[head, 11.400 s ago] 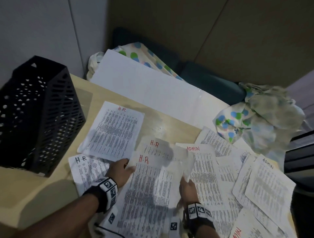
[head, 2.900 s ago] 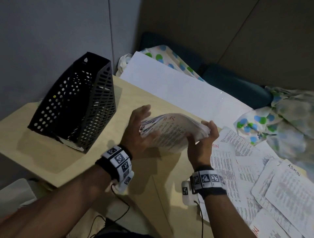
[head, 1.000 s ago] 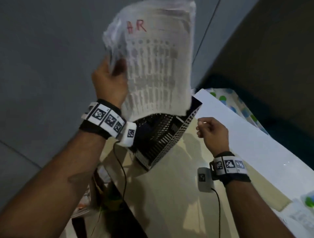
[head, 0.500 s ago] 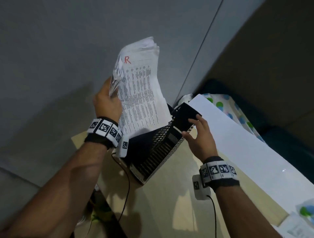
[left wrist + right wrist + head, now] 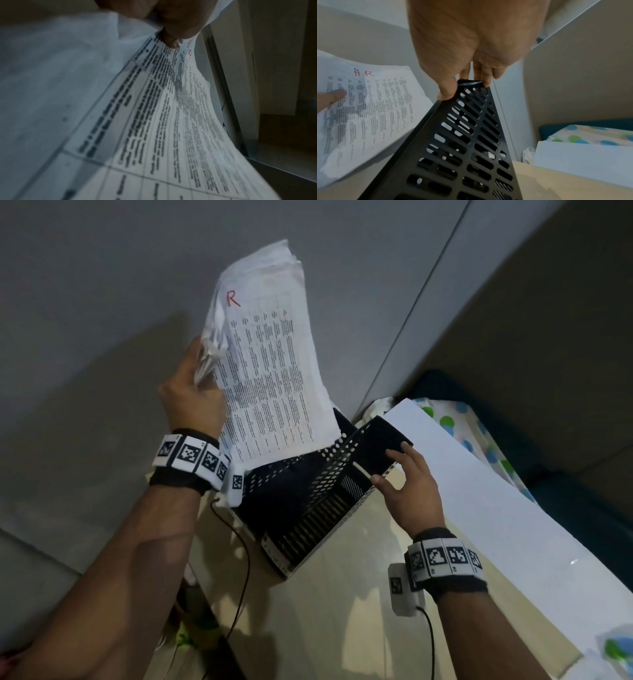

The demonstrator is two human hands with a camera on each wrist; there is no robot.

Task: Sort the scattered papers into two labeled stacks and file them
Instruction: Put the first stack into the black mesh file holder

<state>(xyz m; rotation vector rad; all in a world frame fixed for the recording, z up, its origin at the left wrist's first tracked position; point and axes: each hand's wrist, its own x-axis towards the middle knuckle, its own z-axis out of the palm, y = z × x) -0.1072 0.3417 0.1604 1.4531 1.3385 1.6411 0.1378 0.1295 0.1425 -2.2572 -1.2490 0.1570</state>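
Left hand [image 5: 191,398] up high on the left, thumb [image 5: 173,40] on the printed face and the other digits curled round the back, pinching the HR stack [image 5: 270,364] along its left edge. Grip sits on the upper half, likely so the bottom edge hangs free to lead into the slot. Sheets bowed, lower part curving away in the left wrist view; red "H.R" label [image 5: 364,73] readable on the top sheet, so sorted pile faces outward. Stack upright, tilted right, bottom edge just over the open top of the black file holder [image 5: 308,491], maybe already dipping behind its rim; contact not clear.

File holder standing on the beige table [image 5: 342,611], near the wall corner, perforated sides, tall back end toward the far side. Cable [image 5: 239,559] trailing from the left wrist band past its near corner.

Right hand [image 5: 407,494] on the holder's tall end: thumb on one face, fingers [image 5: 481,75] hooked over the top edge, clamping it. Probably bracing so the light plastic holder does not slide or tip while paper goes in. Judged step: filing the first pile; drop not yet done.

Further right, white board [image 5: 496,508] lying along the table edge, dotted cloth [image 5: 455,426] behind it. More printed sheets [image 5: 613,659] barely in view at the lower right corner, labels unreadable.
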